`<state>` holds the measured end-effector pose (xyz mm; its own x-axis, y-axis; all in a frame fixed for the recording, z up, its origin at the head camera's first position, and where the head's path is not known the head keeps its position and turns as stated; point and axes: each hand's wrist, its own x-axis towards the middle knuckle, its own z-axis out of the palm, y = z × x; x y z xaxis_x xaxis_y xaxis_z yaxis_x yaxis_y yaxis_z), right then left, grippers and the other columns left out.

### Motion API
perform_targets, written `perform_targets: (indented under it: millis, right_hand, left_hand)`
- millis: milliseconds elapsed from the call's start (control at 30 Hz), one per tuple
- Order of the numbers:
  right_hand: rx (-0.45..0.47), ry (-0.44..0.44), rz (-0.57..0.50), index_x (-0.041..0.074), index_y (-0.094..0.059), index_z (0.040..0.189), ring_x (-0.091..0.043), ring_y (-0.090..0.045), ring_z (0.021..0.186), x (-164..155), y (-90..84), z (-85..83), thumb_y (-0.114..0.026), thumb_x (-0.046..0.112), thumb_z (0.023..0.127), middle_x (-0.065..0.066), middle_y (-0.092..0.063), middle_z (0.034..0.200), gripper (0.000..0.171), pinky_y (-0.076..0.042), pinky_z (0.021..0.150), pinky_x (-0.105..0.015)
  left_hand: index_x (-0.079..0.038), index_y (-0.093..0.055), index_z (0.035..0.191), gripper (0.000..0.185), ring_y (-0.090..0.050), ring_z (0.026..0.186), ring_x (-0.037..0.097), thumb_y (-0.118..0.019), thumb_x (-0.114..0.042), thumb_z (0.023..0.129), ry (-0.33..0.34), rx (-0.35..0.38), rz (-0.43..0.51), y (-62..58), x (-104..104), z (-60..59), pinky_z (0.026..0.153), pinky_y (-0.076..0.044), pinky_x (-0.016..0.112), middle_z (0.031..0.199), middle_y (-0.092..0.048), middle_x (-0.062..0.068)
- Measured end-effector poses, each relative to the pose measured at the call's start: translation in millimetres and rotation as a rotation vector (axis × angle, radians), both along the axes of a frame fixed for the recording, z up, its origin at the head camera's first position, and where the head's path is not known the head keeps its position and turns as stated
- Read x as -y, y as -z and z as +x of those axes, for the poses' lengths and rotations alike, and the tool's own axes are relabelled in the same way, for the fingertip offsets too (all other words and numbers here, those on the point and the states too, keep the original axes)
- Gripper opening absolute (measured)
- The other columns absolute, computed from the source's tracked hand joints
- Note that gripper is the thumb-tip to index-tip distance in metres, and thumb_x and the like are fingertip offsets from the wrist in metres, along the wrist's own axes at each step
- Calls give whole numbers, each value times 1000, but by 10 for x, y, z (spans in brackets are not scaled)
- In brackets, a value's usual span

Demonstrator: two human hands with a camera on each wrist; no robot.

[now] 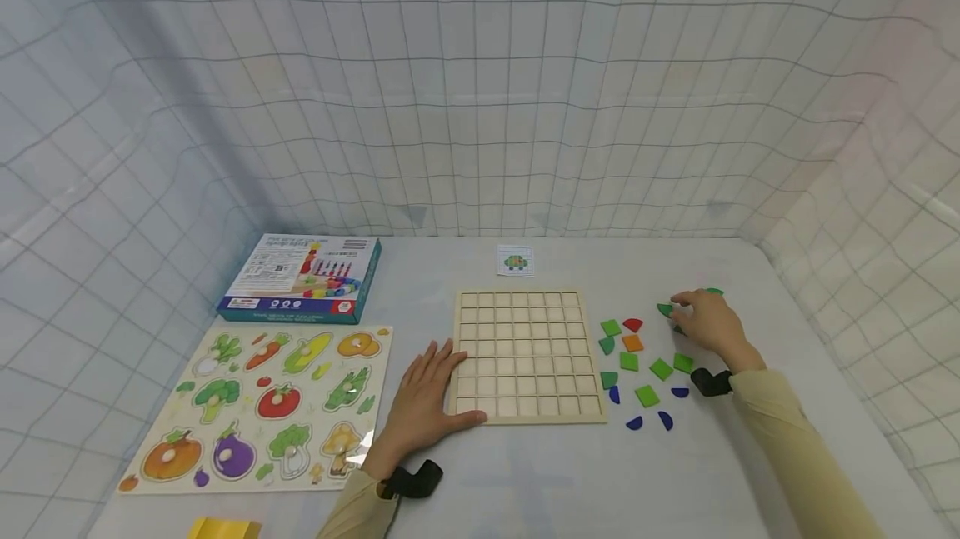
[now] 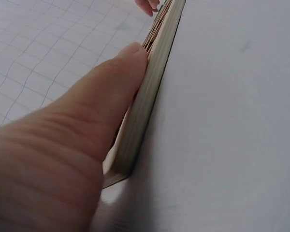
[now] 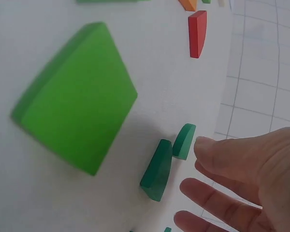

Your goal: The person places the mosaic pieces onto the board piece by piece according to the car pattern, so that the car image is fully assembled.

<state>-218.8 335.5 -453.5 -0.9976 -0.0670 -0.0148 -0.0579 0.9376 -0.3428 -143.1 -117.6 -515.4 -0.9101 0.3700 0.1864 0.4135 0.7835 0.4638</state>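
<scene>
Left hand (image 1: 427, 396): flat, fingers straight, pressing the grid board's (image 1: 528, 356) left edge on the counter (image 1: 525, 481).
Right hand (image 1: 708, 324): released, fingers spread over dark green pieces (image 3: 166, 162).
Box (image 1: 303, 276) writing: unreadable.

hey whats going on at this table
A person steadies an empty wooden grid board with the left hand, thumb against its near corner. The right hand reaches with open fingers into the loose coloured tiles right of the board, closest to two dark green pieces. A small pattern card lies beyond the board, a vegetable puzzle to the left.
</scene>
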Motion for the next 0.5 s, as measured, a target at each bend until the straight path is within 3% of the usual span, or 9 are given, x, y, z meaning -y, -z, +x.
perform_targets:
  millis: [133, 500]
  right_hand:
    - [26, -2, 41, -5, -62, 113, -39, -57, 89, 22, -3, -73, -59, 14, 86, -27, -60, 103, 33, -50, 63, -44]
    - [18, 21, 86, -4, -65, 104, -34, -55, 80, 66, 10, -122, -65, 14, 83, -19, -63, 90, 27, -47, 59, -40]
  left_hand:
    - [-18, -34, 143, 93, -15, 141, 30, -61, -69, 71, 8, -23, -35, 13, 11, 0, 113, -13, 47, 152, -26, 8]
    - [-20, -34, 144, 93, -14, 142, 28, -62, -68, 70, -6, -13, -36, 14, 6, 12, 113, -13, 46, 152, -25, 6]
